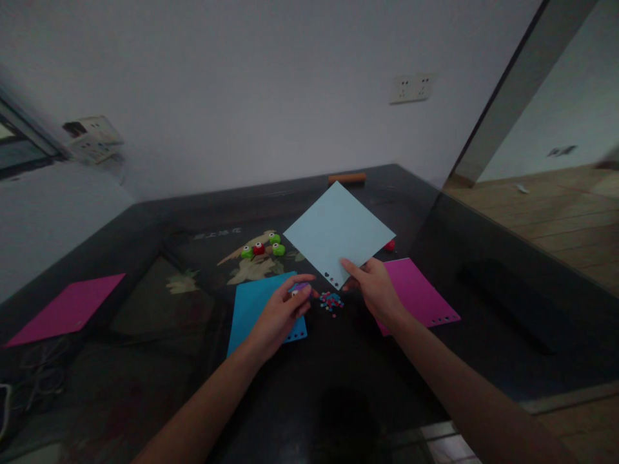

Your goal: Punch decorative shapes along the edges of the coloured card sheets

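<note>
Between thumb and fingers, my right hand (374, 287) pinches a light blue sheet of paper (338, 229) near its lower corner, where a few small holes show along the edge. My left hand (283, 309) is closed around a small purple paper punch (300, 289), just left of that corner and apart from it. Below the sheet lies a small pile of punched paper bits (331, 301) in red, blue and pink. Under my left hand rests a blue sheet (251, 306) with holes along its near edge. A pink sheet (418, 293), also punched, lies by my right wrist.
Several green and red punches (259, 249) stand behind the blue sheet. Another red one (389, 245) is partly hidden by the held sheet. A pink sheet (70, 308) lies far left, an orange-brown stick (347, 178) at the table's back edge, and a dark flat object (512, 303) at right.
</note>
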`<state>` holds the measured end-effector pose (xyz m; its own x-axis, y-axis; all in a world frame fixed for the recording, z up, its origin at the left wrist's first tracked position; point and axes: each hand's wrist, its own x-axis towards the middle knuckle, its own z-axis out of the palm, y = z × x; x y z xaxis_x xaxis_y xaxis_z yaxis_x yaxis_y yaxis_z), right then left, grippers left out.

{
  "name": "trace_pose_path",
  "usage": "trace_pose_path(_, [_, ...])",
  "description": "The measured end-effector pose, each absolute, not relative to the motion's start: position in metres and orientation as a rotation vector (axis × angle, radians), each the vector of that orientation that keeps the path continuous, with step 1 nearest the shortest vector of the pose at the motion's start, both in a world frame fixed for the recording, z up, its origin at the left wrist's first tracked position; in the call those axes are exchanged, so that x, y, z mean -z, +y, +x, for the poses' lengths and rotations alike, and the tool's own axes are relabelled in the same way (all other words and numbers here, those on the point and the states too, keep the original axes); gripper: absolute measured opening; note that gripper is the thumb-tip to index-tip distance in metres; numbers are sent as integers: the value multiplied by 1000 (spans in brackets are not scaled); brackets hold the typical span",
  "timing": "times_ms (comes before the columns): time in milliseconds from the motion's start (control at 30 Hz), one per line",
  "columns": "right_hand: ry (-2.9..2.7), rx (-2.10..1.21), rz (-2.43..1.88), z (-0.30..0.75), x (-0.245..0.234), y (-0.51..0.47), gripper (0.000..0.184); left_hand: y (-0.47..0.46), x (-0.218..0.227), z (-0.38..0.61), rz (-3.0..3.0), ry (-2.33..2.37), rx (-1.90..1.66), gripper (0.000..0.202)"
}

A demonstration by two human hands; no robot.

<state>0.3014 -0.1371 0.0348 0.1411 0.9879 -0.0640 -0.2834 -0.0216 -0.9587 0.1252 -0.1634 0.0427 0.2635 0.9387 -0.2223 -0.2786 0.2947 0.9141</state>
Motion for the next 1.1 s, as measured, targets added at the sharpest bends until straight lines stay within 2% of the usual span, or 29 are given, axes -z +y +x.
trace_pose_path(267, [-868, -1294, -1090, 302, -30, -136, 28, -161, -34, 124, 619, 848, -971, 36])
trace_pose_path(467, [-946, -1219, -1136, 304, -29, -135, 32, -165, -32, 126, 658, 875, -974, 28])
trace_pose_path(667, [-1106, -1116, -1259, 303, -32, -141, 26, -162, -29, 128, 663, 827, -1108, 31])
trace_pose_path(1100, [-1136, -1112, -1235, 302, -34, -145, 24, -162, -27, 129, 685, 819, -1144, 30])
